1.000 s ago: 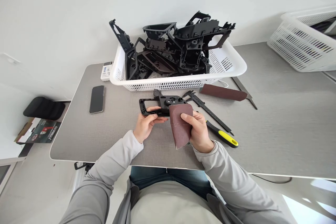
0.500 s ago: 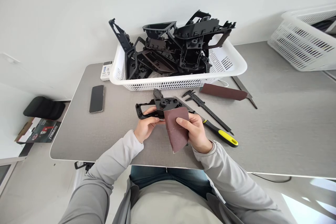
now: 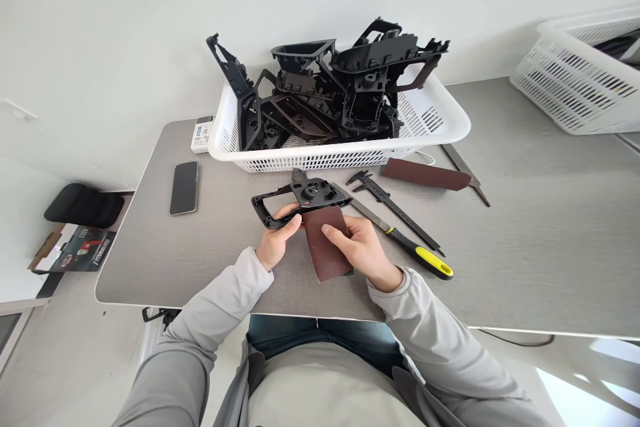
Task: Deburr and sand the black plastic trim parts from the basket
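Note:
My left hand grips the near edge of a black plastic frame part, which is tilted up off the grey table. My right hand holds a folded sheet of brown sandpaper, thumb on top, its upper edge against the part's near side. Both hands are closed. Just to the right lie a yellow-handled file and a black caliper.
A white basket piled with black plastic parts stands behind the hands. A second sandpaper strip lies at its right, a phone at the left. Another white basket is at the far right. The table's front edge is near my body.
The black part has tilted up and shifted left in my left hand. My right hand has moved the sandpaper left and lower, below the part's near edge.

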Tool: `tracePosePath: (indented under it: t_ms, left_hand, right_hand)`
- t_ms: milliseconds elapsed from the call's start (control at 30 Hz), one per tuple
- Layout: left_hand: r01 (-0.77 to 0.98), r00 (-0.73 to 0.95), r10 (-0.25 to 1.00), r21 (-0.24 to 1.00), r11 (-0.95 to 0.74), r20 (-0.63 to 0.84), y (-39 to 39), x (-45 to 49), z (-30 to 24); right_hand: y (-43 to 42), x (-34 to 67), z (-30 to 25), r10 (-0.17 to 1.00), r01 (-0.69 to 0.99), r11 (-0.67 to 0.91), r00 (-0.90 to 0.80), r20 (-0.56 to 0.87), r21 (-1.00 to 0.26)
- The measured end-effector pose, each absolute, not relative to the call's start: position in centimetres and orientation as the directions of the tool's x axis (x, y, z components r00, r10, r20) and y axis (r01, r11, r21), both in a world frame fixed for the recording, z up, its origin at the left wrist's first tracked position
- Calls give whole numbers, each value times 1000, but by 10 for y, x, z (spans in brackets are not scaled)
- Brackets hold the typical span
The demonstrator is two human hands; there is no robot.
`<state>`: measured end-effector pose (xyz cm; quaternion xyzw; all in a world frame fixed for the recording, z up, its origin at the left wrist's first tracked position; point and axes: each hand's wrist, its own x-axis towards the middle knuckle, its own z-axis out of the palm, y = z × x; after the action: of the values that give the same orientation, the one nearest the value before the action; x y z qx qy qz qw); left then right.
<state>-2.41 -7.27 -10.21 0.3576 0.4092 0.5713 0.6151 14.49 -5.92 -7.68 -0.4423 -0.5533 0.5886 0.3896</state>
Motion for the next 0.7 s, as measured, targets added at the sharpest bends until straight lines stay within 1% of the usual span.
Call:
tracePosePath:
  t_ms: [333, 433, 500, 567, 633, 700]
  left_hand:
    - [-407, 17, 992, 905, 124, -128, -73, -22, -98]
    - [-431, -5, 989, 893, 131, -148, -72, -21, -95]
    - [-464, -16, 987, 875, 135, -161, -71, -21, -93]
    - [-489, -21, 984, 860, 144, -176, -69, -22, -91]
    - [-501, -25, 980, 850, 160, -199, -67, -24, -89]
    - [-509, -30, 976, 844, 171, -216, -66, -26, -89]
  right_hand:
    - [-59, 146, -76, 946, 22, -97, -308, -99, -995]
    - [-60, 147, -76, 931, 25, -137, -339, -138, -990]
    - [-60, 148, -74, 924, -16, -194, -339, -178, -981]
    - [-59, 149, -72, 932, -99, -249, -296, -210, -963]
    - [-58, 151, -69, 947, -195, -279, -220, -235, -940]
    - [-55, 154, -69, 962, -270, -268, -119, -244, -925]
